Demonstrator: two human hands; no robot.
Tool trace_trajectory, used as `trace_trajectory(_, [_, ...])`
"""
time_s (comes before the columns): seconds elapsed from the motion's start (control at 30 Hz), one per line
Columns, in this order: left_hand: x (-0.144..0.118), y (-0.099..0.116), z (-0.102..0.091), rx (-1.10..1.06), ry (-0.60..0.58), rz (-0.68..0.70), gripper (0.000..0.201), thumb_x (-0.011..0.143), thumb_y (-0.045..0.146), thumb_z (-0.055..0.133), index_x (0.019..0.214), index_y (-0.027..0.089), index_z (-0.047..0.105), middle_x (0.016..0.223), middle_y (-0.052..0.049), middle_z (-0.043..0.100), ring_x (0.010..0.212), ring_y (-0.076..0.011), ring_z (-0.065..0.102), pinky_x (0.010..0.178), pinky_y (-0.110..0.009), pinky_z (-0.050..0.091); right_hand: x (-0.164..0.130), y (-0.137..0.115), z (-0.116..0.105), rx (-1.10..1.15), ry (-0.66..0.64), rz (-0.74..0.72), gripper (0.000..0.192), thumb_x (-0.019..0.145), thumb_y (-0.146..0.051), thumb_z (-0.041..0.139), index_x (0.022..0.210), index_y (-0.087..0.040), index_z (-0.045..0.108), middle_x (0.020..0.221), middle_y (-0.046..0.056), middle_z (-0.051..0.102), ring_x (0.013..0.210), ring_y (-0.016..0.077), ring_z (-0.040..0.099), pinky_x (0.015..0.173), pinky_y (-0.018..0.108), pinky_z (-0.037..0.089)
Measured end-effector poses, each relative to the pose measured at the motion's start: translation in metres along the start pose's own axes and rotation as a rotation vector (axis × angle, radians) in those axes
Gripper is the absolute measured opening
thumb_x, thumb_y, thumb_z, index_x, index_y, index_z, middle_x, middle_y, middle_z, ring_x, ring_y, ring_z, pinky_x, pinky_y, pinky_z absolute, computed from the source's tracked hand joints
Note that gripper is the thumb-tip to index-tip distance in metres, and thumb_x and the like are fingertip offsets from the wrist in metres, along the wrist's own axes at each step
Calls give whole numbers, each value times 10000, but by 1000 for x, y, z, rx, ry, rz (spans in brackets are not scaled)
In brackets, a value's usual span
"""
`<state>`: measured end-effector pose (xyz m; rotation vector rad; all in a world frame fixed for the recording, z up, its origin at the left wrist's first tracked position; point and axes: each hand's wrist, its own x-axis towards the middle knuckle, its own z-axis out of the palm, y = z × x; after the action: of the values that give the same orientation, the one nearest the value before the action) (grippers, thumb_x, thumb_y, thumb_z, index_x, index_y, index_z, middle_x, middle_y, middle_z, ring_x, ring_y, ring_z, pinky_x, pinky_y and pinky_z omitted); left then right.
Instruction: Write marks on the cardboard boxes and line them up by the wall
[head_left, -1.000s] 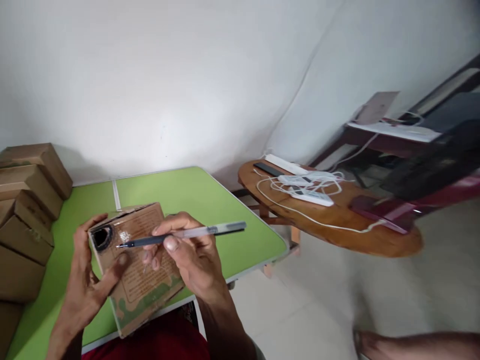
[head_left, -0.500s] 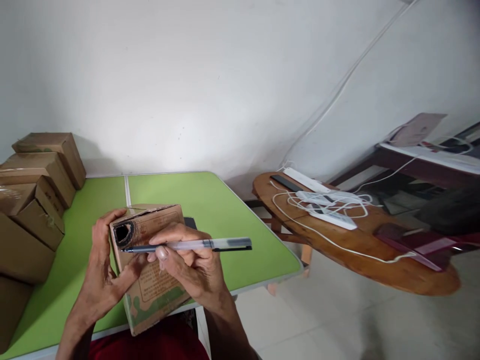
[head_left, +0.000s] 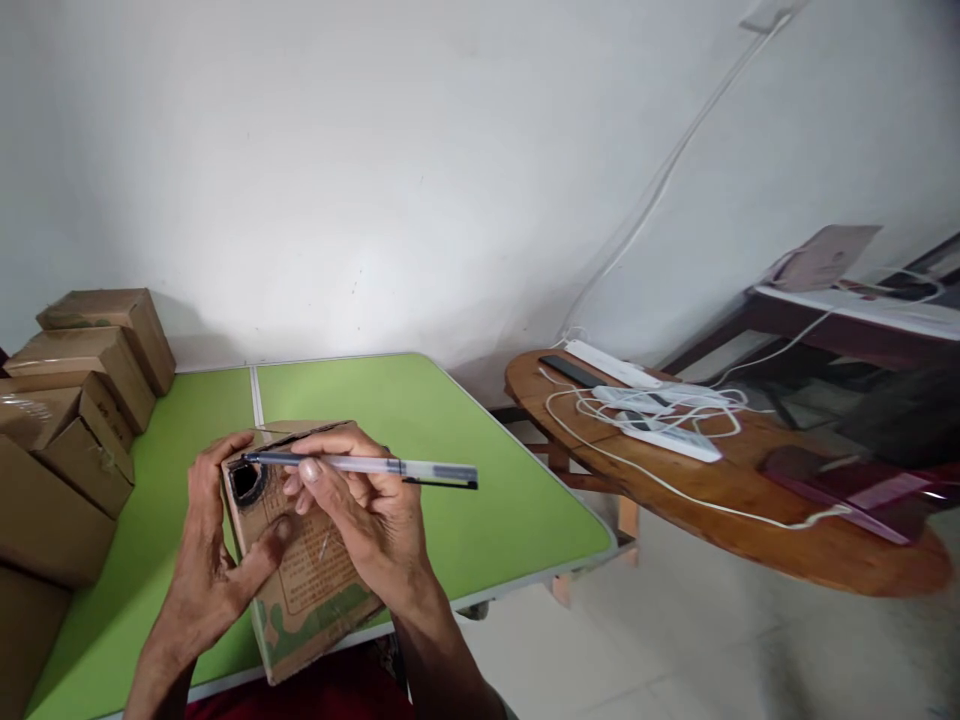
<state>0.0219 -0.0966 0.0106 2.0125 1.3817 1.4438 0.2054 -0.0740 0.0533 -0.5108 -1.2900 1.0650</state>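
now, step: pen tip sits at the top edge of the box, just above its blackened hole.
left hand (head_left: pixel 206 560): clamped round the box (head_left: pixel 300 560), held over the near edge of the green table (head_left: pixel 420 420).
right hand (head_left: pixel 360 510): pinched on the pen (head_left: pixel 360 465), lying level.
next: probably a steady box and a small, aimed tip.

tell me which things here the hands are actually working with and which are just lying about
In hand:
- small brown cardboard box with a black-ringed hole, gripped by the left hand
- clear-barrelled pen with a dark cap, held in the right hand

Lying about:
- stacked brown cardboard boxes
- green folding table
- white power strips and tangled white cables
- round wooden table
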Motion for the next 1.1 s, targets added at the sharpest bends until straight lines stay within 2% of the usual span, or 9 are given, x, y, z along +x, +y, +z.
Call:
trace_trajectory(0.1, [-1, 0, -2, -19, -12, -15, 609, 1075, 498, 731, 1618, 344, 501, 1528, -115, 619, 1458, -328, 601, 1245, -556, 522, 5, -5, -16, 14, 113, -81, 187, 1076, -454, 810, 1048, -269, 805, 1007, 40, 823, 778, 169, 788, 659, 295, 680])
trace_trajectory(0.27, [-2, -2, -6, -52, -1, -78, 631, 1048, 568, 735, 1587, 310, 532, 1526, -147, 616, 1458, -359, 608, 1256, -613, 508, 16, 21, -88, -339, 627, -107, 358, 1112, -586, 636, 963, -260, 631, 955, 58, 799, 648, 176, 699, 493, 256, 463])
trace_trajectory(0.33, [-1, -2, -7, -71, -2, -108, 643, 1039, 583, 741, 1582, 309, 534, 1529, -147, 621, 1455, -363, 612, 1265, -628, 497, 12, 44, -108, -745, 536, 147, 363, 1130, -523, 547, 871, -269, 541, 810, 31, 731, 596, 185, 639, 540, 287, 457])
trace_trajectory(0.4, [0, -2, -9, -83, -2, -135, 653, 1026, 606, 748, 1570, 307, 544, 1533, -146, 625, 1454, -367, 614, 1269, -635, 492, 2, 71, -112, -1033, 279, 402, 342, 1084, -362, 611, 776, -275, 491, 706, 14, 681, 627, 204, 642, 627, 309, 474])
trace_trajectory(0.53, [4, 3, -13, -77, 9, -185, 683, 979, 656, 781, 1534, 312, 579, 1517, -131, 645, 1431, -379, 638, 1246, -625, 515, -25, 111, -89, -1133, 2, 617, 340, 925, -133, 752, 668, -252, 565, 667, 40, 718, 714, 260, 723, 648, 317, 466])
trace_trajectory(0.67, [11, 6, -15, -43, 35, -210, 696, 939, 680, 817, 1507, 328, 622, 1484, -106, 669, 1377, -370, 674, 1165, -559, 572, -34, 124, -72, -1192, -117, 735, 178, 992, -153, 743, 831, -230, 752, 909, 104, 855, 889, 304, 815, 726, 334, 524])
trace_trajectory(0.83, [14, -6, -15, -12, 61, -190, 735, 905, 691, 851, 1518, 347, 636, 1474, -76, 673, 1347, -353, 672, 1130, -517, 591, -31, 118, -81, -1286, -97, 788, 100, 1059, -243, 758, 1147, -212, 795, 1194, 143, 863, 1102, 322, 831, 888, 357, 577])
trace_trajectory(0.97, [13, -6, -14, 7, 48, -196, 694, 924, 680, 822, 1535, 418, 619, 1508, -38, 648, 1380, -372, 646, 1202, -578, 563, -32, 109, -96, -1408, 78, 754, 369, 1106, -367, 734, 1416, -172, 694, 1518, 225, 712, 1459, 363, 650, 1156, 441, 522])
trace_trajectory(1.1, [14, 8, -14, 8, 34, -233, 656, 963, 677, 781, 1536, 416, 599, 1545, -52, 611, 1456, -390, 598, 1282, -605, 503, -30, 112, -113, -1427, 233, 877, 671, 925, -459, 922, 1420, -82, 671, 1522, 329, 659, 1482, 470, 578, 1205, 579, 479])
